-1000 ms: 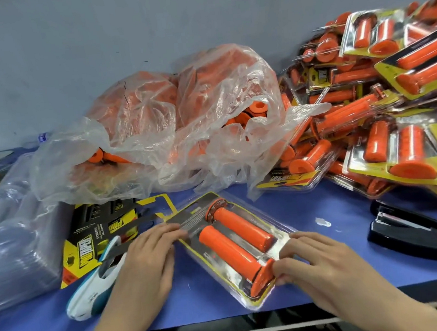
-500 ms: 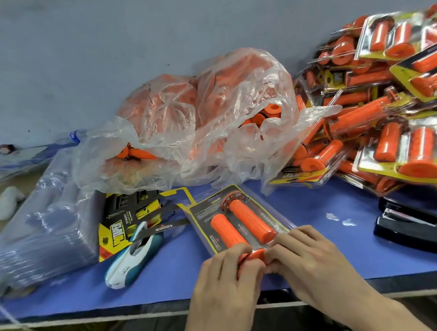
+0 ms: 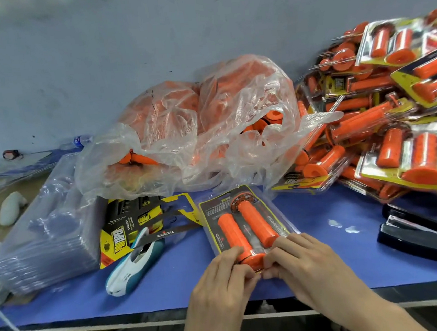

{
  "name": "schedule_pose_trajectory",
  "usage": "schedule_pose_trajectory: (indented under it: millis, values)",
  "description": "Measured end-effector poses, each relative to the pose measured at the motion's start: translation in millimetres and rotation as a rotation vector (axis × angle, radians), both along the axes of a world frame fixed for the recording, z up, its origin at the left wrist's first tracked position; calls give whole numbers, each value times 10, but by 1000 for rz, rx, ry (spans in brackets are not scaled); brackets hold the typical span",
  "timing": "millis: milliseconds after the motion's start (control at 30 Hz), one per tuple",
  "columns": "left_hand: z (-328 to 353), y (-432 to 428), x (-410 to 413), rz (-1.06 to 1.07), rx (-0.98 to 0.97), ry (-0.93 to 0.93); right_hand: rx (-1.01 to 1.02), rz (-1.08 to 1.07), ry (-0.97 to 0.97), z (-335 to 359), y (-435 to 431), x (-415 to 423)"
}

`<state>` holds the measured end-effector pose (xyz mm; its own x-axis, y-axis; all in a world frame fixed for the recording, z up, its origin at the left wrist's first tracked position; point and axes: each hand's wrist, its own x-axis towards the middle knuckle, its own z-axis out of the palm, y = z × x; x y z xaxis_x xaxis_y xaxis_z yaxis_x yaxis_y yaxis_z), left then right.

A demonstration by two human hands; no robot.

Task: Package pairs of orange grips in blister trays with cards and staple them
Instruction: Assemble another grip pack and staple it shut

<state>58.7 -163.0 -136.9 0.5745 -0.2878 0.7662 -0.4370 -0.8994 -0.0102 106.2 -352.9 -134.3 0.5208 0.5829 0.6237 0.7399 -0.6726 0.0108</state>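
Blue mat (image 3: pixel 333 258), lower centre of frame: the left hand (image 3: pixel 220 277) still pinches the blister tray (image 3: pixel 277 214) at its near end, unchanged from half a second ago. Two orange grips (image 3: pixel 257 223) sit side by side, glossy over the dark card (image 3: pixel 212 210). The right hand (image 3: pixel 304 261) pinches alongside.

1 blister tray (image 3: pixel 214 207), 2 orange grips (image 3: pixel 232 234) (image 3: pixel 257 223) inside, 2 hands (image 3: pixel 223 279) (image 3: pixel 301 261) on it; 1 white stapler (image 3: pixel 133 264) left of it, 1 black stapler (image 3: pixel 421 236) right.
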Motion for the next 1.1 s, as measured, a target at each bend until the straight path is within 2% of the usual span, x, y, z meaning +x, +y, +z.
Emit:
schedule_pose_trajectory:
  millis: [167, 300, 500, 600, 733, 833, 933, 1000, 1100]
  values:
    - [-15, 121, 63, -54, -17, 10, -8, 10, 4, 23, -61, -8]
    - [-63, 185, 144, -199, 49, 34, 46, 11, -4, 28, -165, 14]
    - [-100, 94, 115, -238, -29, 76, 68, 82, -72, -55, -115, -18]
    - [-59, 92, 179, -292, -2, 121, 91, 101, 9, -22, -172, -19]
    - [61, 287, 443, -209, 195, 164, 126, 57, 161, 100, -454, 34]
    - [138, 340, 592, -190, 224, 196, 97, -71, 167, 141, -728, 49]
    - [151, 217, 589, -222, 228, 171, 230, -89, 174, 178, -733, -39]
    - [121, 58, 536, -260, 219, 139, 213, -84, 98, 149, -528, -49]
    - [73, -41, 437, -292, 233, 97, 45, -93, -76, 60, -275, 24]
